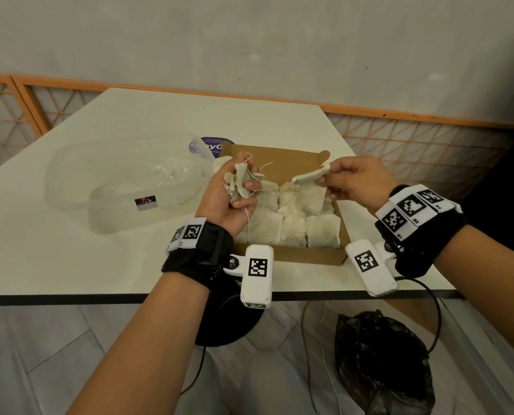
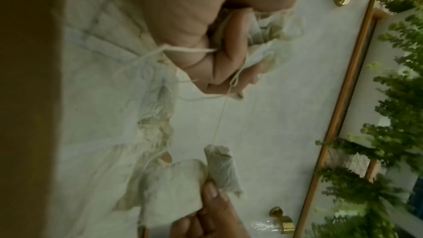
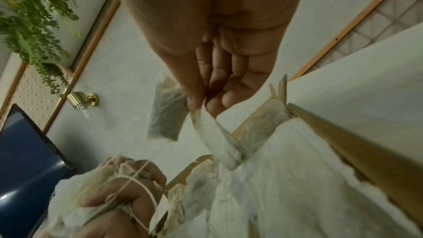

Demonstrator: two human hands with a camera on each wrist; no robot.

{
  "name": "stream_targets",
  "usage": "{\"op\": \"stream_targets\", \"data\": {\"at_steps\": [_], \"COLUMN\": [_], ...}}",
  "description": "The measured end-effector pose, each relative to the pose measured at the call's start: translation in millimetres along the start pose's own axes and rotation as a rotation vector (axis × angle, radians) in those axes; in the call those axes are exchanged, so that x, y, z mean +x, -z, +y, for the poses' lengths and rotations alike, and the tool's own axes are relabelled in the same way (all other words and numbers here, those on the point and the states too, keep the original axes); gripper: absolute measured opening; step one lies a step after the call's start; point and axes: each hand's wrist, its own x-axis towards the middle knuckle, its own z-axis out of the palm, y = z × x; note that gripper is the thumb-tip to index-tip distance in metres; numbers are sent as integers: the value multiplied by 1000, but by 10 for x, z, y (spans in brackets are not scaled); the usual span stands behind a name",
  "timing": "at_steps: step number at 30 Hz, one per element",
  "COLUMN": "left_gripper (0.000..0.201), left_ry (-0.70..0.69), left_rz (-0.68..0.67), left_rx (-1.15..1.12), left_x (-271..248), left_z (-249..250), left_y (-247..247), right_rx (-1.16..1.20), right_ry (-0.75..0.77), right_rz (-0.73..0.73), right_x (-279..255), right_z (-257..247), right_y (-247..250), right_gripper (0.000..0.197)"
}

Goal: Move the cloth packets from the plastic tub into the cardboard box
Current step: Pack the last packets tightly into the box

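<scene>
Head view: over the cardboard box [image 1: 324, 259] on the desk [image 1: 70, 250], the left hand [image 1: 228, 199] clutches a bunch of cloth packets [image 1: 239, 182] with tangled strings; the right hand [image 1: 351, 181] pinches one packet [image 1: 311, 176]. More packets [image 1: 291, 226] fill the box. Left lies the plastic tub [image 1: 115, 181], its small label [image 1: 146, 202] unreadable; behind, a purple sticker [image 1: 210, 145], writing blurred

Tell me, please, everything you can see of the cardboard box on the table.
The cardboard box is a shallow, open tray of plain brown card, sitting flat on the white table just right of the clear plastic tub. Its back flap stands raised, with a rounded tab at the right corner. Pale cloth packets fill it, lying flat in rows. The left hand, clutching a bunch of packets, and the right hand, pinching one, are held above it.
</scene>
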Motion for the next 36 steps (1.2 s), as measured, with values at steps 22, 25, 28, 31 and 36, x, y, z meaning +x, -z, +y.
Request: {"op": "stream_targets", "data": {"at_steps": [22,25,28,31,36], "left_gripper": [14,18,18,19,22], "left_ry": [-201,-213,-193,-189,-147], "left_rz": [234,156,130,121,116], "left_rx": [555,648,740,750,687], "left_x": [58,41,21,25,41], "left_z": [-112,-145,-171,-179,-160], "left_y": [43,29,8,11,34], "right_rx": [-200,-64,31,39,-465], "right_ry": [14,-28,-40,-57,204], "right_rz": [-14,-73,-156,-188,-186], "right_x": [-26,-44,-62,-58,25], "right_z": [-450,-496,-550,-585,-612], "right_y": [-241,-297,-410,-448,-315], "right_gripper": [13,17,23,29,33]}}
